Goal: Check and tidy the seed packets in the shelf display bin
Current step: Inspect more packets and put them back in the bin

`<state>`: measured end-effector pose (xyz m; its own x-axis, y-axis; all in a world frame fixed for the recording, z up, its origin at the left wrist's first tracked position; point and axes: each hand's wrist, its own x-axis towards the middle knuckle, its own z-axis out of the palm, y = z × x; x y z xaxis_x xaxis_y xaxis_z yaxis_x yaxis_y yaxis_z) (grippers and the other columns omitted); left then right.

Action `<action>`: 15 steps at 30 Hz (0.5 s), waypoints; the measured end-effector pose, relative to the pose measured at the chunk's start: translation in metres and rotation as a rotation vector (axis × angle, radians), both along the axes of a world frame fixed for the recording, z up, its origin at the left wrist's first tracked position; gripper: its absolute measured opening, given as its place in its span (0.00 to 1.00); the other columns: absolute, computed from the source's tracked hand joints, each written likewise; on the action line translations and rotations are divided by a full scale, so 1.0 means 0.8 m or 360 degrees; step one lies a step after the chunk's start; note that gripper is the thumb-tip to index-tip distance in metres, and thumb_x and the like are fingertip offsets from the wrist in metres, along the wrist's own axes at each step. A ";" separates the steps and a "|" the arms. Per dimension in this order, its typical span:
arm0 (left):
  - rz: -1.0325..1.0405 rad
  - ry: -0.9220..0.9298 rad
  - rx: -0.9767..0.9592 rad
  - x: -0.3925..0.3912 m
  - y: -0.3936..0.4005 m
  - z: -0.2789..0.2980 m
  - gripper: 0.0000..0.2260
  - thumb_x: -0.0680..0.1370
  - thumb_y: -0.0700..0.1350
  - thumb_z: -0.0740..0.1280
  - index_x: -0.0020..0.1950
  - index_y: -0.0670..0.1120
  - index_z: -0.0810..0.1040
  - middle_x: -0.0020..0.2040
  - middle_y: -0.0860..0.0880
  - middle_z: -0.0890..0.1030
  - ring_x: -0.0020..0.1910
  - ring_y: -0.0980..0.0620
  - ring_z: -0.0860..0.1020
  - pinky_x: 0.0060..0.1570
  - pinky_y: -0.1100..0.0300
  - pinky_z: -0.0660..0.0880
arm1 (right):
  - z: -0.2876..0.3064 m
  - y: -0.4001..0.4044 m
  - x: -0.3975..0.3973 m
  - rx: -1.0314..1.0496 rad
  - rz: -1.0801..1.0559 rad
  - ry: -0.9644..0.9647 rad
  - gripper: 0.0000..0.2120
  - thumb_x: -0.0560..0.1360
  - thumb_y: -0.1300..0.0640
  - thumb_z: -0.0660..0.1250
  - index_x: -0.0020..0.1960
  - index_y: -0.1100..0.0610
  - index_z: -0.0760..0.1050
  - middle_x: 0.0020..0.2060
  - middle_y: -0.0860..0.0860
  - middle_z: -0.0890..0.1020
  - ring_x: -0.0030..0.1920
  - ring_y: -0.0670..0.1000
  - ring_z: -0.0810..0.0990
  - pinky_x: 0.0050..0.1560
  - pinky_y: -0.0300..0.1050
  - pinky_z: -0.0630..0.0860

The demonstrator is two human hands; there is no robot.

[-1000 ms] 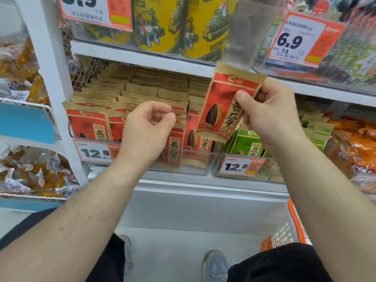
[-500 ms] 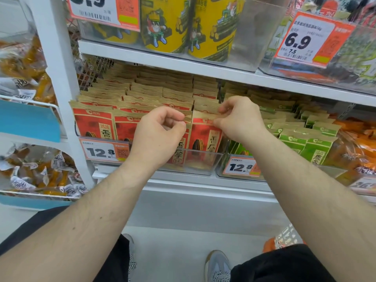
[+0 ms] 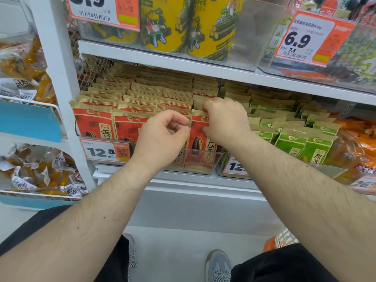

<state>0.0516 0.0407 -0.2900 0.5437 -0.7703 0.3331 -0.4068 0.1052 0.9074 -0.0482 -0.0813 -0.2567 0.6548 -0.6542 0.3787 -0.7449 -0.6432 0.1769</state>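
Observation:
Rows of red seed packets (image 3: 92,125) with tan tops stand in a clear display bin (image 3: 217,159) on the middle shelf. My right hand (image 3: 226,121) grips the top of the front red packet (image 3: 200,143) in the bin's right-hand column, which stands upright down in the bin. My left hand (image 3: 162,139) is just to its left, fingers curled, thumb and forefinger pinching the tan top edge of the neighbouring red packet (image 3: 179,159). That packet's face is mostly hidden behind the hand.
A 12.8 price tag (image 3: 101,152) hangs on the bin front. Green packets (image 3: 291,143) fill the bin to the right. Yellow tubs (image 3: 162,25) stand on the shelf above, close over the packets. A white upright (image 3: 55,78) bounds the left. An orange basket (image 3: 272,243) sits on the floor.
My right hand brought the raised red packet down and set it into the front of the bin's right column. My left hand kept its place at the neighbouring packet.

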 end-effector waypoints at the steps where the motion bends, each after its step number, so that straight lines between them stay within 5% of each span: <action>1: -0.0002 -0.0001 0.0001 0.000 0.000 0.000 0.10 0.75 0.40 0.70 0.42 0.56 0.78 0.39 0.55 0.80 0.36 0.57 0.76 0.43 0.59 0.78 | -0.001 -0.001 -0.001 -0.0004 0.0002 -0.0006 0.13 0.72 0.54 0.71 0.56 0.53 0.76 0.51 0.53 0.80 0.54 0.56 0.76 0.54 0.49 0.71; 9: -0.0071 -0.0151 -0.0015 -0.030 -0.004 0.017 0.10 0.75 0.41 0.69 0.42 0.57 0.77 0.38 0.57 0.79 0.34 0.63 0.74 0.39 0.66 0.73 | 0.027 0.029 -0.049 0.0050 -0.0028 -0.0179 0.11 0.74 0.53 0.66 0.55 0.50 0.80 0.52 0.51 0.82 0.55 0.57 0.77 0.53 0.49 0.70; 15: -0.0457 -0.0817 0.0257 -0.090 -0.005 0.072 0.05 0.75 0.44 0.67 0.47 0.53 0.79 0.40 0.57 0.80 0.41 0.55 0.77 0.44 0.58 0.76 | 0.091 0.084 -0.122 0.0547 -0.0265 -0.0109 0.13 0.69 0.53 0.66 0.53 0.48 0.80 0.50 0.53 0.81 0.50 0.59 0.80 0.49 0.50 0.78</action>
